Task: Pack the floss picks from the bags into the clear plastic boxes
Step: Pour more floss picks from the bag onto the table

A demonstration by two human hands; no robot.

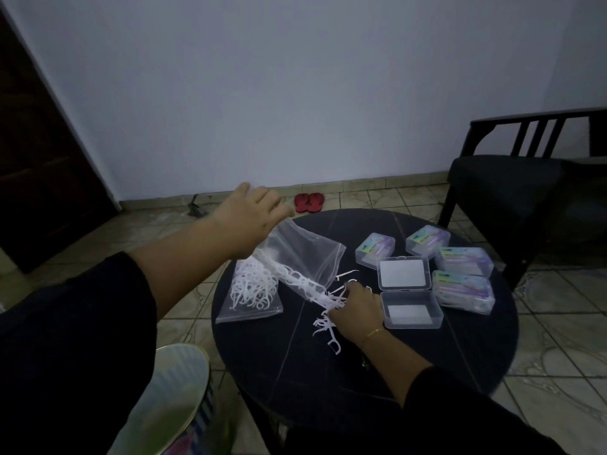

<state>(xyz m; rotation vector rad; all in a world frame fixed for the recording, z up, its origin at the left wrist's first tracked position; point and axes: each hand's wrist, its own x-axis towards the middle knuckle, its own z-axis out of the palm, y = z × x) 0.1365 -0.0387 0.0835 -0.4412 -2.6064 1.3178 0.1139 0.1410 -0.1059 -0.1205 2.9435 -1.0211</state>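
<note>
— Where's your free room?
— Near half of the round counter (pixel 427 372).
— Your hands?
— Left hand (pixel 253 218) pinches the tilted bag (pixel 308 254); right hand (pixel 356 310) clutches floss picks (pixel 323 302) spilling beside the open box (pixel 410 310)

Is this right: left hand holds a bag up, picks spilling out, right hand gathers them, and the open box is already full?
Not quite. The head view shows the open box empty. The rest holds: left hand lifts the bag, right hand gathers floss picks.
</note>
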